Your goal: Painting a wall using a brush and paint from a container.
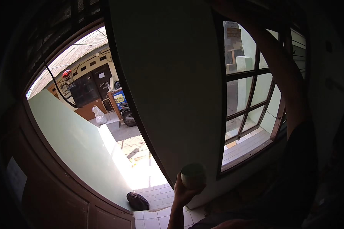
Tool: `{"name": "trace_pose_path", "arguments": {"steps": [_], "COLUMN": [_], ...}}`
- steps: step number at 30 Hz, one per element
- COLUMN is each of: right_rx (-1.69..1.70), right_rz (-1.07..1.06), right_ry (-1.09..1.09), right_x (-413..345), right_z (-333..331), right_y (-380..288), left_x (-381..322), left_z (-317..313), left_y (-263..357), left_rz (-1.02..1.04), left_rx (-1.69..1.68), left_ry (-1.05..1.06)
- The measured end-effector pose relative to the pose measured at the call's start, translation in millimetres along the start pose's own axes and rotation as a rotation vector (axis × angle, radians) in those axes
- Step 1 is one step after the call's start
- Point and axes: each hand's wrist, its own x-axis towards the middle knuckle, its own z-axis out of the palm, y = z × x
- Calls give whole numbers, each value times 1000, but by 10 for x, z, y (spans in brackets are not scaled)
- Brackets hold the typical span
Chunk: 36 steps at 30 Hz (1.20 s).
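Observation:
My left hand (184, 191) is wrapped around a round, cup-like container (193, 176) with a greenish top, low in the view before the pale wall (166, 86). What the container holds is too dark to make out. My right arm (286, 71) reaches steeply up across the window (253, 73), past its dark wooden bars. The right hand itself is out of view beyond the dark top edge.
An open doorway at left has a brown wooden door (54, 194) with a paper sheet (16, 179) on it. A black bag (137, 201) lies by the tiled threshold (157, 214). Outside are a low wall (77, 137), a white sack (99, 115) and a parked motorcycle (128, 116).

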Motion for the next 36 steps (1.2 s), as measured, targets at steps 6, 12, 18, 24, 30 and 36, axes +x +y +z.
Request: {"name": "trace_pose_path", "arguments": {"steps": [6, 12, 18, 24, 30, 36], "right_rx": [415, 639, 707, 465, 81, 7], "right_rz": [327, 659, 649, 1025, 445, 117], "right_ry": [-401, -601, -343, -110, 122, -138], "right_x": [-723, -513, 406, 1316, 1100, -60], "right_z": [-619, -974, -587, -454, 60, 9], "right_y": [-1309, -1204, -54, -124, 617, -610], "left_x": [-8, -34, -87, -232, -228, -241], "left_z": [40, 129, 133, 9, -6, -115], "left_y": [134, 195, 180, 55, 77, 77], "left_rz": [19, 19, -21, -48, -36, -15], "left_rx": [75, 97, 49, 92, 43, 22], "left_ry": [-34, -82, -70, 53, 16, 24]}}
